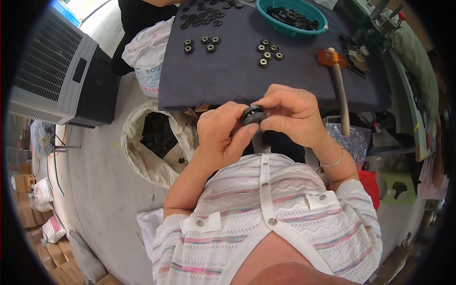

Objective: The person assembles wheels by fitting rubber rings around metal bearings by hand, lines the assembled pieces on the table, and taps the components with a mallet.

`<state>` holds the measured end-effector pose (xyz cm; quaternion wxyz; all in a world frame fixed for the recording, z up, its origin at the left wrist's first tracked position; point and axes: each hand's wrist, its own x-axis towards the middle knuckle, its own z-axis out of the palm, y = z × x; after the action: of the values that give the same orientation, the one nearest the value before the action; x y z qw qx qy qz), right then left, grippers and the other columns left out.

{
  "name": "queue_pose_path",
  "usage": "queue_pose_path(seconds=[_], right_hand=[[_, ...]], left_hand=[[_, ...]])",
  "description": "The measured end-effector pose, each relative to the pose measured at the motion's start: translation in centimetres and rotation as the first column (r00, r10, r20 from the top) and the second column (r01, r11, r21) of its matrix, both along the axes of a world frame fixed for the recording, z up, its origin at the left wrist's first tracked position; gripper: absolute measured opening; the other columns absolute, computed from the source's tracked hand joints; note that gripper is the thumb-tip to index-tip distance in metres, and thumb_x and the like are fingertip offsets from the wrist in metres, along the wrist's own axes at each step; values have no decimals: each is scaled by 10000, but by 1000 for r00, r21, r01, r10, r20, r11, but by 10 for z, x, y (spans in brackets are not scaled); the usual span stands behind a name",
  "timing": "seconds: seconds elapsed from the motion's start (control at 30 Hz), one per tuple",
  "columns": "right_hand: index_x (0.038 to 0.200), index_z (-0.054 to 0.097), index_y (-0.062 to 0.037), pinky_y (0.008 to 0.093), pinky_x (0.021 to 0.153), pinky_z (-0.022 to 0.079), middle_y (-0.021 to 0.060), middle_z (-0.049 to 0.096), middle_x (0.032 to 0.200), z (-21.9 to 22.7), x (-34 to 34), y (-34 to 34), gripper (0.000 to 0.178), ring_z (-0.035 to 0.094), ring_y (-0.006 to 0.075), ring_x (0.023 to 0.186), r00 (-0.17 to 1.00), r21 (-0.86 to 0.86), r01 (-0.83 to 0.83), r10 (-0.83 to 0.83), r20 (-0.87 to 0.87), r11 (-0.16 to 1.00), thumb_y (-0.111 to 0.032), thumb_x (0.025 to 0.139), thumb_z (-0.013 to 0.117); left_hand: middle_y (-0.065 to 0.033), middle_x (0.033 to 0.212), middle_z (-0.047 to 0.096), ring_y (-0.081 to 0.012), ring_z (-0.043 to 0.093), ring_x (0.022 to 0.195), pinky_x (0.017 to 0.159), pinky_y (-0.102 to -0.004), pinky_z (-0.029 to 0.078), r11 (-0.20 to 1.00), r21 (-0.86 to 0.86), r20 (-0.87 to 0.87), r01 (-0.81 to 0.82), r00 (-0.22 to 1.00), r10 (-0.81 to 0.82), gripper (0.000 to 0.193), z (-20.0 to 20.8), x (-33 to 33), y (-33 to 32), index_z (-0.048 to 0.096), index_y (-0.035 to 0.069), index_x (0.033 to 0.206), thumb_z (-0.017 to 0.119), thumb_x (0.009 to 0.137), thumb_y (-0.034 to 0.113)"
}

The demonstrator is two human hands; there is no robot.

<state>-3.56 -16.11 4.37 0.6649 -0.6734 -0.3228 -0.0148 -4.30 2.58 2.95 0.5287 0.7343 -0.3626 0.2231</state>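
My left hand (219,133) and my right hand (295,116) meet in front of the table's near edge. Between their fingertips is a black grooved wheel (253,115), tilted, with a gap running round its middle. Thumb and fingers of each hand pinch it from opposite sides. The fingers cover part of its rim, and I cannot tell whether it is one piece or two halves together. On the dark-covered table (213,80) beyond lie small black wheels with metal centres (263,62), in loose groups. Plain black discs (204,21) are spread farther back on the left.
A teal basin (289,32) of black parts stands at the back. An amber-headed mallet (341,95) lies at the right, its handle past the near edge. Left of me, an open white sack (130,142) holds dark pieces. Behind it stands an air cooler (66,71). Someone's arm shows at the top.
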Motion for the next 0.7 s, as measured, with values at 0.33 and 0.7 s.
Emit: queue_pose_path(seconds=[0.33, 0.7], right_hand=[[872, 643, 57, 201, 468, 390, 59, 574, 722, 5, -3, 16, 187, 521, 71, 544, 983, 30, -64, 58, 173, 998, -21, 726, 730], [937, 608, 44, 174, 486, 413, 27, 558, 774, -26, 4, 52, 165, 520, 48, 583, 895, 360, -140, 273, -351, 922, 35, 780, 661]], left_hand=[[-34, 580, 522, -159, 479, 442, 424, -269, 354, 990, -131, 149, 45, 988, -25, 132, 10, -7, 6, 588, 33, 813, 667, 738, 109], [-61, 615, 549, -138, 492, 493, 457, -260, 361, 957, -222, -3, -188, 981, 193, 111, -31, -6, 23, 610, 6, 826, 621, 771, 101]])
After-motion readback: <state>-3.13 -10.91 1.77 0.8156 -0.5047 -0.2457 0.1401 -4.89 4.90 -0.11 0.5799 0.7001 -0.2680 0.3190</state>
